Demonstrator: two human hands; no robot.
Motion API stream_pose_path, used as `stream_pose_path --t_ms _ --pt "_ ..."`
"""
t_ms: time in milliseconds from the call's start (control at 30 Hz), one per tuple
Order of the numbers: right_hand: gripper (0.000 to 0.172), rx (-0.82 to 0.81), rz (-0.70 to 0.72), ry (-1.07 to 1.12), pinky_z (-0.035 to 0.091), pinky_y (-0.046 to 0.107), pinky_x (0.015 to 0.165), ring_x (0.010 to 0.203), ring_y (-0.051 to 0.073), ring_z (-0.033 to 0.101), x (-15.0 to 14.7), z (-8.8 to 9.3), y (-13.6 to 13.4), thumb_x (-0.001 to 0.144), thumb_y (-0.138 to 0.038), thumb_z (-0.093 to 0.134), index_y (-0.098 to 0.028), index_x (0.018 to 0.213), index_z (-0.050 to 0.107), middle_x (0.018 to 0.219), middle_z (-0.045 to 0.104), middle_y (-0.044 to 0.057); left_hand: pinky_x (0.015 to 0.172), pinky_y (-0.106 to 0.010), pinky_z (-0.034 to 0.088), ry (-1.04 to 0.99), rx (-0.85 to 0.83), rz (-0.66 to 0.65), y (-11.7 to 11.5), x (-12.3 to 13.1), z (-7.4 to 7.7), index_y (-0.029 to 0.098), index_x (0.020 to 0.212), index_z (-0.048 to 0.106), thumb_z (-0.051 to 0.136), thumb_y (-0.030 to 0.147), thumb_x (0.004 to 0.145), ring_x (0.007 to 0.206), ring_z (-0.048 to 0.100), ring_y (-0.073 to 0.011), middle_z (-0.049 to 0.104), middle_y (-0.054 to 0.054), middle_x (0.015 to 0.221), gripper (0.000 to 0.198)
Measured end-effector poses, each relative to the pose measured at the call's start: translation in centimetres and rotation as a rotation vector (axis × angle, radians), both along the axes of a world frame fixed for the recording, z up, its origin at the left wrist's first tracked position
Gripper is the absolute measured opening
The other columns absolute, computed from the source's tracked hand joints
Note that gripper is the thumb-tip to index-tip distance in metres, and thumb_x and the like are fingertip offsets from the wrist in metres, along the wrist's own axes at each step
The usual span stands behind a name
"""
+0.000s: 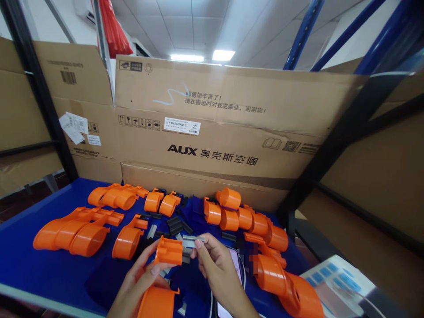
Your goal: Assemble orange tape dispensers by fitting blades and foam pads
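Observation:
My left hand (137,280) is wrapped round an orange plastic tape dispenser (169,251), with its handle end raised and its round body (158,304) low at the bottom edge. Between thumb and fingertips, my right hand (218,267) pinches a small metal blade (192,241) with a toothed edge. This blade is right beside the dispenser's end; whether they touch I cannot tell. Behind the hands lie several black plastic pieces (175,225) and loose metal pieces (152,231), partly hidden by the hands.
Orange dispensers stand in groups at the left (88,240), far left (124,198), back right (245,218) and right front (271,276). A phone (236,260) lies under my right wrist. A white printed box (341,278) is at right. Cardboard (215,172) walls the blue table's (20,247) back.

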State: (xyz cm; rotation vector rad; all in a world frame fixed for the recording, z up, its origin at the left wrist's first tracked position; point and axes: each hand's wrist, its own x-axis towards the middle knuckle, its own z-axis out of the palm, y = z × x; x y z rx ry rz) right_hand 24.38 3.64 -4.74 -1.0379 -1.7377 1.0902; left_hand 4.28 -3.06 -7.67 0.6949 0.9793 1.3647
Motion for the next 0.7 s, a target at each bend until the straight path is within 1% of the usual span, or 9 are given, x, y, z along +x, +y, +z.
stream_pose_path --t_ms 100,200,333,400,467,567,633,700 --pt "0.036 -0.070 -0.015 0.101 0.026 0.022 0.044 0.045 0.009 0.033 0.0 -0.1 -0.2 0.101 -0.053 0.049 -0.021 0.086 0.057 0.061 0.044 -0.007 0.066 -0.038 0.055 -0.006 -0.009 -0.019 -0.1 0.1 0.1 0.020 0.150 0.043 0.081 0.061 0.066 0.065 0.077 -0.0320 0.083 -0.018 0.101 0.101" --pt "0.036 -0.102 -0.045 0.146 0.022 0.022 0.043 0.045 0.009 0.028 -0.1 0.0 -0.5 0.099 -0.053 0.052 -0.022 0.083 0.057 0.057 0.037 -0.009 0.060 -0.036 0.054 -0.027 -0.020 -0.027 -0.2 0.2 0.3 0.018 0.151 0.039 0.080 0.058 0.069 0.063 0.078 -0.0314 0.083 -0.020 0.101 0.100" --pt "0.037 -0.090 -0.042 0.145 0.024 0.022 0.045 0.048 0.010 0.032 -0.5 0.5 -1.3 0.099 -0.053 0.053 -0.021 0.080 0.057 0.057 0.039 -0.008 0.055 -0.034 0.054 -0.068 -0.024 -0.008 0.0 0.1 0.1 0.022 0.150 0.040 0.082 0.054 0.070 0.059 0.076 -0.0279 0.083 -0.017 0.102 0.096" --pt "0.039 -0.085 -0.037 0.143 0.025 0.022 0.046 0.050 0.010 0.032 -0.6 0.7 -1.5 0.099 -0.054 0.052 -0.021 0.079 0.056 0.058 0.039 -0.007 0.054 -0.032 0.054 -0.058 -0.052 -0.010 0.3 -0.1 -0.1 0.023 0.147 0.044 0.083 0.056 0.068 0.058 0.075 -0.0267 0.083 -0.017 0.101 0.094" --pt "0.040 -0.085 -0.042 0.141 0.023 0.022 0.045 0.049 0.010 0.030 -0.7 0.8 -1.6 0.098 -0.055 0.051 -0.021 0.078 0.056 0.057 0.037 -0.008 0.052 -0.033 0.055 -0.051 -0.077 -0.035 0.6 -0.4 -0.3 0.020 0.139 0.053 0.084 0.060 0.064 0.056 0.076 -0.0273 0.084 -0.017 0.096 0.091" --pt "0.042 -0.086 -0.061 0.141 0.023 0.022 0.044 0.047 0.010 0.030 -0.6 0.8 -1.6 0.097 -0.057 0.052 -0.021 0.076 0.055 0.056 0.037 -0.008 0.046 -0.031 0.054 -0.060 -0.087 -0.077 0.9 -0.8 -0.4 0.015 0.122 0.067 0.085 0.063 0.060 0.051 0.075 -0.0278 0.083 -0.016 0.081 0.081" --pt "0.043 -0.084 -0.077 0.145 0.025 0.022 0.043 0.047 0.010 0.032 -0.6 0.6 -1.6 0.097 -0.058 0.052 -0.022 0.075 0.055 0.055 0.038 -0.008 0.044 -0.029 0.053 -0.064 -0.088 -0.085 1.0 -1.0 -0.3 0.014 0.115 0.072 0.084 0.062 0.062 0.050 0.075 -0.0282 0.080 -0.013 0.067 0.073" --pt "0.044 -0.079 -0.086 0.141 0.026 0.022 0.043 0.046 0.010 0.033 -0.6 0.5 -1.6 0.096 -0.060 0.052 -0.022 0.074 0.055 0.055 0.039 -0.008 0.044 -0.029 0.053 -0.069 -0.077 -0.089 1.0 -1.1 -0.2 0.015 0.114 0.073 0.083 0.062 0.065 0.050 0.075 -0.0283 0.079 -0.011 0.063 0.069"
